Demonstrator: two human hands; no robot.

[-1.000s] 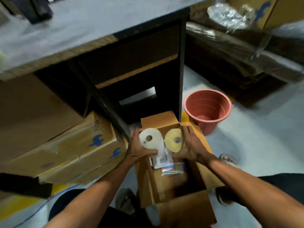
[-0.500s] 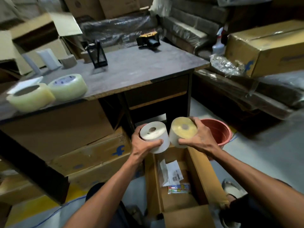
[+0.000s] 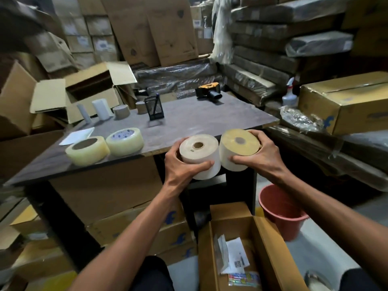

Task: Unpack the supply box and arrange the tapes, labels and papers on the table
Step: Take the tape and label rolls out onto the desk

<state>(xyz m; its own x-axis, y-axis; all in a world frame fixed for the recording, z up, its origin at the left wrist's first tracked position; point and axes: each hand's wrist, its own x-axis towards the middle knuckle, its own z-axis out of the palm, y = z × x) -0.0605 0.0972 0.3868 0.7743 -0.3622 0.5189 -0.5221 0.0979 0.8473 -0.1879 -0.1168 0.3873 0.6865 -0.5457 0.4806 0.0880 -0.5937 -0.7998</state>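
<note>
I see two label rolls held up side by side at the near edge of the table [image 3: 189,120], touching each other, their cores facing me. My left hand [image 3: 180,164] grips the white roll [image 3: 199,156], thumb curled across its front and fingers wrapped round the far side; my right hand [image 3: 260,156] clamps the yellowish roll [image 3: 237,148] the same way, thumb low on the front, fingers over the top. Both rolls hang just off the table's front edge, not resting on it. Below the table edge, on the floor, the supply box [image 3: 270,255] stands open with papers [image 3: 235,257] and a colourful packet [image 3: 244,279] inside; one sheet carries a printed code too small to read. A red bucket [image 3: 281,215] stands just beside the box. On the table, toward its near left corner, two clear tape rolls [image 3: 105,147] touch each other, one with blue print I cannot read, and a white sheet [image 3: 76,136] lies behind them. Farther back on the table stand a black mesh pen holder [image 3: 154,108], small rolls [image 3: 109,110] and a yellow-and-black tape dispenser [image 3: 209,92]. Around the table, cardboard cartons [image 3: 344,106] and plastic-wrapped bundles are stacked high; several cartons bear a blue "f" logo.
</note>
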